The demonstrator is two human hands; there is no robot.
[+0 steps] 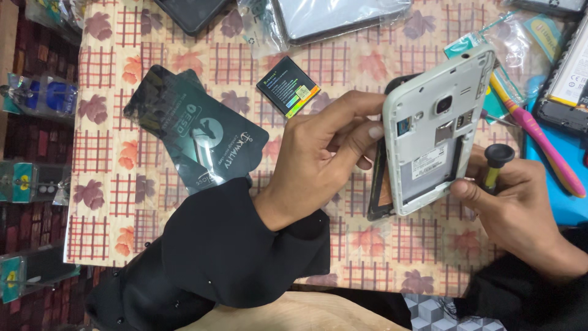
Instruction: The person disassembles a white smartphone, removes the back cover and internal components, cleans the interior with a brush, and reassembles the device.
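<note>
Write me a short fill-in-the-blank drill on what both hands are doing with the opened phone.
1. The left hand grips the white phone frame by its ____ edge.
2. The right hand holds a small ____ with a black cap.
3. A loose black battery lies on the ____ tablecloth.
4. A ____ toothbrush lies to the phone's right.

Missing words: left; screwdriver; checked; pink

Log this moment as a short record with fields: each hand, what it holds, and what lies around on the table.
left hand: grips the white phone frame, back side up, battery bay empty
right hand: holds a small screwdriver beside the frame
loose battery: black, flat on the checked tablecloth
dark pouch: left of the battery
pink tool: right of the frame
</note>
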